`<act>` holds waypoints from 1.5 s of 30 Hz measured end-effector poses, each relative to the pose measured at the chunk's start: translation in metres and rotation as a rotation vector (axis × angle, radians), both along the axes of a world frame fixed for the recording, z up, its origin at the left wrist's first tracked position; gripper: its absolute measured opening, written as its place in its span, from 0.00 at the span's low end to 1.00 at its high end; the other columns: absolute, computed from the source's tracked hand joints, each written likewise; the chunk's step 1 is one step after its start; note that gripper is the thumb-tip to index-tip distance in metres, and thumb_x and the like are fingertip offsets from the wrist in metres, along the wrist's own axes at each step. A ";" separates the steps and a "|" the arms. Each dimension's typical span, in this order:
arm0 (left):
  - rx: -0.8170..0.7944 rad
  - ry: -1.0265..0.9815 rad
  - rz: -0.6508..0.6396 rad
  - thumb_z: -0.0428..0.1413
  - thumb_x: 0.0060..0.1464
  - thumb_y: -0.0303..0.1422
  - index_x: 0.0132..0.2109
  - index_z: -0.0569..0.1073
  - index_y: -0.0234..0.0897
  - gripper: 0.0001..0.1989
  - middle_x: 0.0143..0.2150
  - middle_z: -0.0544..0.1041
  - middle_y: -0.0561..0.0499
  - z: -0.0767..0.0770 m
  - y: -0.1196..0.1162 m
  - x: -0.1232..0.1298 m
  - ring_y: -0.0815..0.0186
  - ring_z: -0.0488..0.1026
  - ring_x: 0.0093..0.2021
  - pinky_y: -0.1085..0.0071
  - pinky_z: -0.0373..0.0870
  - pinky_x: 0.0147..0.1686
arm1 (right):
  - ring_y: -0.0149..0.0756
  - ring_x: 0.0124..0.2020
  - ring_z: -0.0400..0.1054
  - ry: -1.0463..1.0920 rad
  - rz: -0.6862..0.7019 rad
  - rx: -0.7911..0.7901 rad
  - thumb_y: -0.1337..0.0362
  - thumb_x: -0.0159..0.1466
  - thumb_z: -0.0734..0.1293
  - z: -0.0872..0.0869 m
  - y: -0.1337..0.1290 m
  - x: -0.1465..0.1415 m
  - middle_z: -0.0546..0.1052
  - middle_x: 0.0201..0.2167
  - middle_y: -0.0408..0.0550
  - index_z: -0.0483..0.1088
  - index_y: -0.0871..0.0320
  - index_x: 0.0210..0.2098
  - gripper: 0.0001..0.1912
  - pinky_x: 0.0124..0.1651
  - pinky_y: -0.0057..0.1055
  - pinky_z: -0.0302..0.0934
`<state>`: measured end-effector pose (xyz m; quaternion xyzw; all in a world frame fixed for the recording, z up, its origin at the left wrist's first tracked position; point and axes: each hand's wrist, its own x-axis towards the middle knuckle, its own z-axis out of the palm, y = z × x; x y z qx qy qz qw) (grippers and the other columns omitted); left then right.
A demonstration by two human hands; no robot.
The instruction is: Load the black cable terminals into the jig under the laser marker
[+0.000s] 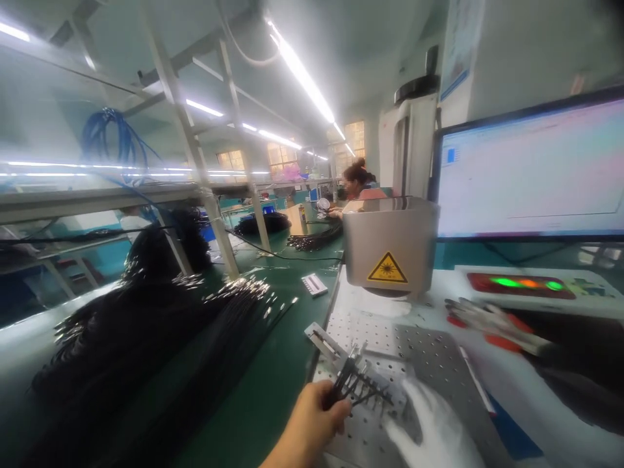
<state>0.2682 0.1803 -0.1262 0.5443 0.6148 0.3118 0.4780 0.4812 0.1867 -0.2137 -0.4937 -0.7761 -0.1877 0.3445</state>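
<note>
My bare left hand is closed around a small bunch of black cables with metal ends. The bunch is over a metal fixture on the perforated plate. To its right, my right hand wears a white glove; thumb and fingers are apart, with nothing visible between them. Several cable ends lie along the fixture near the gloved fingers, though blur hides how they are seated. Above the plate is a grey machine head with a yellow laser warning sign.
Large bundles of black cables cover the left bench. A small white slotted block lies near the plate. To the right are a monitor, a panel with lit indicators, gloves and a pen-like stick. A person sits beyond.
</note>
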 end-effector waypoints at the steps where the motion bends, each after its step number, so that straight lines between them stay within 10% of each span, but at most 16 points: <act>1: 0.015 0.026 0.030 0.55 0.45 0.35 0.25 0.65 0.37 0.08 0.17 0.66 0.57 -0.001 -0.001 0.003 0.73 0.58 0.19 0.73 0.53 0.23 | 0.51 0.44 0.71 -0.023 -0.018 -0.028 0.61 0.62 0.65 -0.010 0.009 0.008 0.74 0.46 0.62 0.71 0.66 0.50 0.20 0.38 0.42 0.71; 6: 0.031 0.180 0.122 0.55 0.43 0.30 0.24 0.67 0.36 0.04 0.19 0.64 0.57 0.011 -0.014 0.017 0.69 0.63 0.25 0.73 0.55 0.27 | 0.46 0.40 0.73 -0.116 -0.029 -0.110 0.58 0.59 0.66 -0.032 0.016 0.012 0.77 0.41 0.53 0.75 0.60 0.46 0.19 0.39 0.38 0.71; 17: 0.114 0.480 -0.002 0.52 0.42 0.27 0.24 0.57 0.39 0.09 0.23 0.60 0.57 0.001 -0.027 0.025 0.71 0.58 0.28 0.72 0.49 0.29 | 0.45 0.42 0.72 -0.085 -0.008 -0.232 0.55 0.63 0.66 -0.016 0.003 0.010 0.77 0.42 0.48 0.75 0.55 0.45 0.15 0.41 0.40 0.68; 31: 0.028 0.417 0.057 0.53 0.44 0.29 0.24 0.63 0.37 0.05 0.23 0.64 0.56 0.010 -0.022 0.028 0.68 0.63 0.30 0.72 0.52 0.29 | 0.52 0.42 0.68 -0.178 0.077 -0.099 0.64 0.56 0.66 0.003 -0.004 0.002 0.72 0.44 0.54 0.73 0.47 0.47 0.18 0.39 0.42 0.63; 45: -0.059 0.235 0.027 0.55 0.38 0.30 0.22 0.64 0.37 0.06 0.21 0.58 0.58 0.007 -0.019 0.023 0.71 0.57 0.26 0.72 0.50 0.26 | 0.50 0.43 0.66 -0.056 0.020 -0.366 0.64 0.59 0.64 0.019 -0.013 -0.010 0.73 0.40 0.53 0.77 0.47 0.41 0.13 0.43 0.43 0.61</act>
